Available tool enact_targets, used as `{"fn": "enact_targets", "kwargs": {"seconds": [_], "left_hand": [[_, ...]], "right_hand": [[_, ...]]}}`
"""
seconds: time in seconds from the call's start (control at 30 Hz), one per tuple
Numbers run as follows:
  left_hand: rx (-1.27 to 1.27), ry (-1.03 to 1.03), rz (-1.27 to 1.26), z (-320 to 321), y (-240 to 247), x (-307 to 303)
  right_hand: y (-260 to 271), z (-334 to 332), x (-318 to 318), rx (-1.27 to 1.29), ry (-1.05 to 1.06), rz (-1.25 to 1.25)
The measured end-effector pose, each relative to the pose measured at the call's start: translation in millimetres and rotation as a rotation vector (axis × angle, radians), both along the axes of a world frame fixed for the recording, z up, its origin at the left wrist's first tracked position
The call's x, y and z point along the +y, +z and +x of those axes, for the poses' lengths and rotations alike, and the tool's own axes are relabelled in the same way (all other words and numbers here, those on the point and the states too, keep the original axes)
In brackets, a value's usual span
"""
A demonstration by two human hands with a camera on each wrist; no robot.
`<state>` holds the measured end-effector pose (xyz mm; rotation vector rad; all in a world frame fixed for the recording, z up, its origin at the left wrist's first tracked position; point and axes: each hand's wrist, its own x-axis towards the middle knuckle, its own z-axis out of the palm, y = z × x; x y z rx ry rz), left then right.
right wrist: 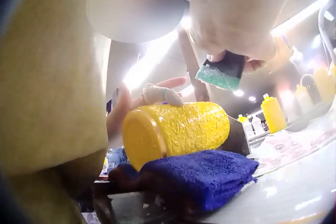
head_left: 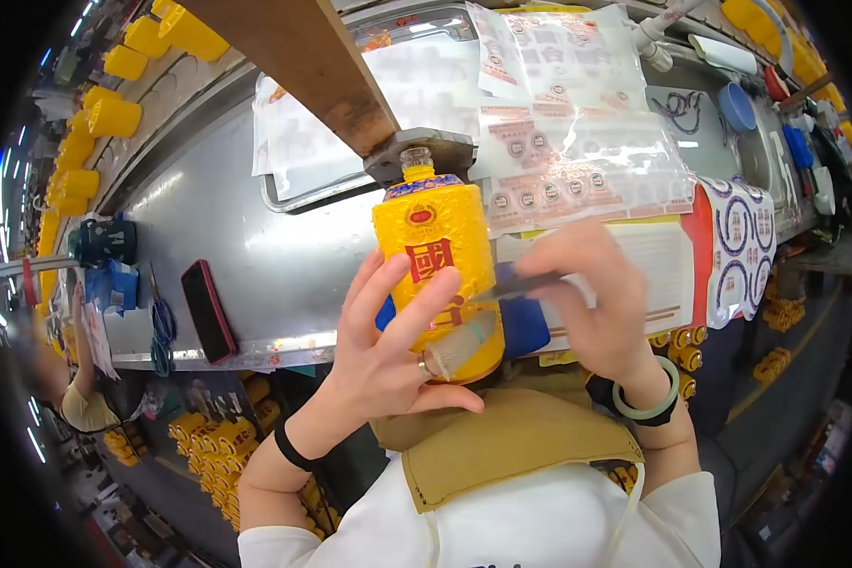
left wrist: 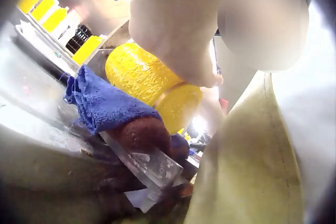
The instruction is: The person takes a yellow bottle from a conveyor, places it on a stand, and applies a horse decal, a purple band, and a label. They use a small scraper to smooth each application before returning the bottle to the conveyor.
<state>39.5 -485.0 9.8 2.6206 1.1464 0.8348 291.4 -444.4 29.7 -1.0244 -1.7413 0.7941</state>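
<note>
A yellow textured bottle (head_left: 454,213) with red characters and a clear glass neck lies on its side over a folded blue cloth (right wrist: 205,174), its neck end by a dark metal bracket (head_left: 445,150). My left hand (head_left: 374,369) rests on the bottle with fingers extended and spread, one finger wrapped in pale tape. In my right hand (head_left: 601,298), thumb and fingers pinch a dark pad (head_left: 525,285), blurred in the head view; the right wrist view shows its green face (right wrist: 219,78), held above the bottle and apart from it.
A wooden beam (head_left: 303,66) slants down to the bracket. Printed clear sheets (head_left: 577,161) cover the right side of the metal table (head_left: 218,180). A red-edged phone (head_left: 207,310) and blue-handled scissors (head_left: 163,327) lie left. Yellow bottles stand in racks; another person is far left.
</note>
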Motion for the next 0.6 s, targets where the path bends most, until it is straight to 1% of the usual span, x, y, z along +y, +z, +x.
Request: {"fn": "enact_targets", "kwargs": {"seconds": [0.03,0.07,0.17,0.3,0.33,0.37,0.4,0.43,0.47,0.5,0.53,0.57,0.6], "left_hand": [[0.000,-0.001,-0.002,1,-2,-3],[-0.033,0.022,-0.014,2,-3,-5],[-0.070,0.042,-0.012,6,-5,-7],[-0.112,0.003,0.060,3,-12,-8],[-0.112,0.014,0.067,1,-15,-11],[-0.182,-0.004,0.124,-3,-18,-15],[-0.250,-0.022,0.182,-7,-22,-18],[-0.362,-0.002,0.215,-6,-28,-18],[-0.363,0.005,0.218,-7,-28,-19],[-0.364,0.086,0.210,-8,-23,-20],[-0.366,0.166,0.200,-8,-20,-21],[-0.318,0.150,0.202,-14,-18,-18],[-0.322,0.156,0.208,-14,-20,-19]], "right_hand": [[0,-2,3,-0.088,0.095,0.067],[-1,-4,5,-0.088,0.094,0.064],[-5,-8,15,-0.141,-0.012,0.192],[0,-6,16,-0.072,0.004,0.236],[3,-7,12,0.005,0.051,0.065],[5,-9,11,0.079,0.100,-0.108],[8,-12,15,0.077,0.112,-0.103],[10,-18,20,-0.035,0.125,0.005],[12,-22,26,-0.148,0.136,0.112],[13,-25,38,-0.196,0.070,0.288],[19,-26,46,-0.201,0.080,0.289],[30,-27,53,-0.350,0.049,0.465],[36,-27,61,-0.498,0.016,0.645]]}}
